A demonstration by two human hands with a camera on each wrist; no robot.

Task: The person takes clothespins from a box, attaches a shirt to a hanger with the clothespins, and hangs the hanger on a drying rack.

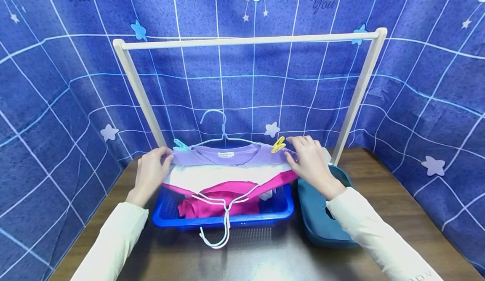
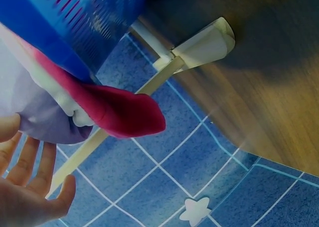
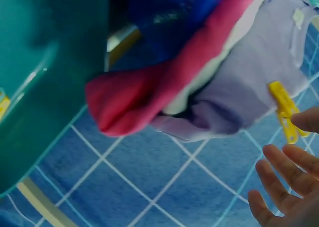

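Observation:
A lavender shirt (image 1: pixel 204 156) with a neck label hangs on a pale blue hanger (image 1: pixel 224 126), hook upward. White cloth (image 1: pixel 227 176) and magenta cloth (image 1: pixel 282 179) show below it. My left hand (image 1: pixel 151 168) pinches the shirt at its left shoulder, close to a light blue clothespin (image 1: pixel 181 145) at the neckline side. A yellow clothespin (image 1: pixel 278 145) sits on the right shoulder. Beside it my right hand (image 1: pixel 311 162) has its fingers spread; in the right wrist view its thumb overlaps the yellow clothespin (image 3: pixel 285 107).
Behind and below the shirt is a blue basket (image 1: pixel 223 221) with magenta clothing inside. Two white hangers (image 1: pixel 226 213) extend over its front, hooks downward. A teal bin (image 1: pixel 322 230) stands at right, under my forearm. A white rack (image 1: pixel 250 40) spans the back of the wooden table (image 1: pixel 182 255).

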